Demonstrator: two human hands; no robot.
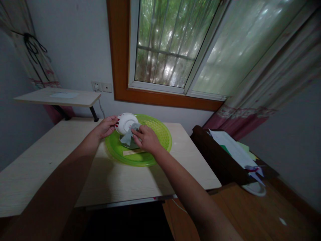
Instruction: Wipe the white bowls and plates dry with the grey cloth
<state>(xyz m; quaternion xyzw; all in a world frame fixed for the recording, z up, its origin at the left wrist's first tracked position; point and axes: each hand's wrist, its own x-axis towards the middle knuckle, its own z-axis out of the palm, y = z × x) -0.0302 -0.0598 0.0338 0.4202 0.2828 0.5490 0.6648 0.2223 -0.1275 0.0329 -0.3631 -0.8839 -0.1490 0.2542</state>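
One pale table [188, 170], raised shelf [82, 99] at its far left. Green basket [114, 149] near the far edge, between the forearms. Left hand [106, 128] grips the white bowl [124, 123] by its left rim; right hand [148, 139] pinches grey cloth [127, 137]. Bowl lies between hands, nearer the left, tilted over the basket's far-left part; round, no long axis. Cloth slants down-left from the right fingers, overlapping the bowl's lower right and partly hiding a dish [130, 146] below. Chopsticks [130, 152] lie roughly crosswise, nearer the wearer, right ends by the right hand.
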